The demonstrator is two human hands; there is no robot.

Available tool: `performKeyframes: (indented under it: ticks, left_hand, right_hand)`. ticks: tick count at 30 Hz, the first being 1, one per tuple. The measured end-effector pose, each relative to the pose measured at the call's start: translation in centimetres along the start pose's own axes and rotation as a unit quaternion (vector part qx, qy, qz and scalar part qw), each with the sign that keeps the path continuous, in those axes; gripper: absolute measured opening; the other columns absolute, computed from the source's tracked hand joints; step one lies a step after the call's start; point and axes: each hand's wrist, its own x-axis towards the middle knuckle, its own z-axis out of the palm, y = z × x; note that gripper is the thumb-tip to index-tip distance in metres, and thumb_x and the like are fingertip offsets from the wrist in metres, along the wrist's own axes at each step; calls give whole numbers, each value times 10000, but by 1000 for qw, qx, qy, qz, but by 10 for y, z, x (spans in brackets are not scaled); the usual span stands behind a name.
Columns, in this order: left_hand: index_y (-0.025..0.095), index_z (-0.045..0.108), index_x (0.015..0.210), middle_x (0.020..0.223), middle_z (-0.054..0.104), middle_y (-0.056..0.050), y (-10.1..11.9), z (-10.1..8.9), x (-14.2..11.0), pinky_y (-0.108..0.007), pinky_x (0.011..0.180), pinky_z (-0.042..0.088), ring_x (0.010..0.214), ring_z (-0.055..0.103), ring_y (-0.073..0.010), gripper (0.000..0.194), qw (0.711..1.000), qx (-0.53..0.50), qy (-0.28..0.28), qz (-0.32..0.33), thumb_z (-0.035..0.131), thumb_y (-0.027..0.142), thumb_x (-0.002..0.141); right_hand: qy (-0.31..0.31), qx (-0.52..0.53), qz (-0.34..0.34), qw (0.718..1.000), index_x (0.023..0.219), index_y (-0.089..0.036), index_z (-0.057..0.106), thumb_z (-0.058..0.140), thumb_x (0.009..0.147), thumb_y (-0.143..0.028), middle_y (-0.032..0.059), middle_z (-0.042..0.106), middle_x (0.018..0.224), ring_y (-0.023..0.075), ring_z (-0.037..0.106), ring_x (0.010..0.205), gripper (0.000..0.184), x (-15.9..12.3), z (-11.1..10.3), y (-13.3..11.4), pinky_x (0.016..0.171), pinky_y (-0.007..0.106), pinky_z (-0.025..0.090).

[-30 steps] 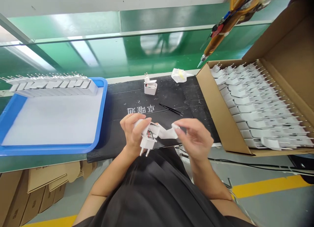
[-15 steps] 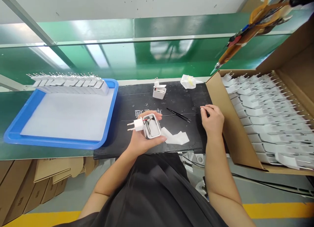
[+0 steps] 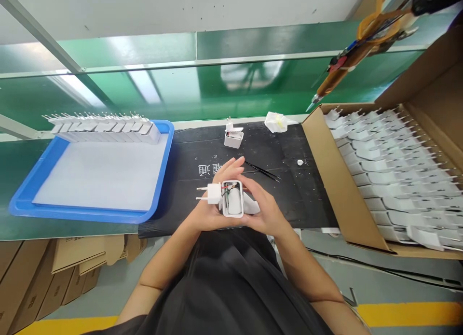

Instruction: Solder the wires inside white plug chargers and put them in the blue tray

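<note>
Close to my body, my left hand [image 3: 206, 213] grips a white plug adapter housing [image 3: 232, 199] with its open end facing up. Wires and a whitish block show inside the housing. Its two-pin plug part [image 3: 213, 193] sticks out to the left. My right hand [image 3: 265, 207] is closed round the housing's right side, with fingers and thumb against it. White paper [image 3: 250, 204] lies partly hidden under that hand. Black tweezers [image 3: 263, 171] rest on the dark mat [image 3: 289, 200] beyond my hands. Further back stands a second adapter [image 3: 233, 137] with its plug part tilted up.
A blue tray [image 3: 161, 175] at left holds a row of white adapters [image 3: 108, 128]. At right, a cardboard box [image 3: 325, 166] holds many more. A soldering iron [image 3: 329, 81] hangs at upper right. Crumpled white paper [image 3: 277, 122] and a small white blob [image 3: 300, 162] lie on the mat.
My right hand has moved left from the mat beside the box onto the housing. A small white blob is now visible where it was. The housing has shifted slightly right and down.
</note>
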Motion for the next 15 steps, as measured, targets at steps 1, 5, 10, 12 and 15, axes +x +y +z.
performKeyframes:
  ticks: [1, 5, 10, 12, 15]
  left_hand:
    - [289, 331, 1543, 1623, 352, -162, 0, 0, -2, -580, 1174, 387, 1498, 352, -363, 912, 1000, -11, 0, -22, 794, 480, 781]
    - [302, 352, 1539, 1583, 419, -152, 0, -2, -12, -486, 1099, 494, 1417, 481, -338, 886, 989, -86, -1, -117, 809, 408, 787]
    - [252, 533, 1377, 1456, 551, -144, 3, 2, -18, -402, 982, 558, 1256, 613, -304, 633, 982, -114, 59, -136, 764, 449, 822]
    - [227, 573, 1293, 1384, 596, -143, 4, 8, -16, -384, 957, 559, 1240, 616, -289, 513, 982, -88, 115, -122, 740, 423, 849]
    - [205, 608, 1163, 1265, 648, -128, 3, 16, -11, -390, 997, 528, 1253, 599, -268, 318, 976, -52, 185, -102, 698, 347, 893]
  right_hand:
    - [31, -4, -1, 1000, 1450, -276, 427, 764, 796, -401, 120, 626, 1378, 266, 628, 1252, 746, 2, 3, 0, 1044, 445, 564]
    - [124, -41, -9, 991, 1340, -277, 482, 798, 753, -281, 116, 655, 1263, 267, 643, 1195, 667, 4, 7, 3, 995, 459, 581]
    - [143, -130, -62, 979, 1377, -239, 430, 780, 752, -180, 149, 652, 1264, 258, 645, 1198, 719, 1, 9, 7, 960, 440, 598]
    - [154, -173, -86, 969, 1376, -208, 432, 779, 750, -177, 163, 649, 1239, 257, 647, 1173, 716, -1, 12, 11, 936, 434, 608]
    - [176, -240, -103, 949, 1375, -223, 425, 755, 773, -179, 141, 645, 1210, 243, 660, 1111, 688, -5, 16, 16, 887, 437, 623]
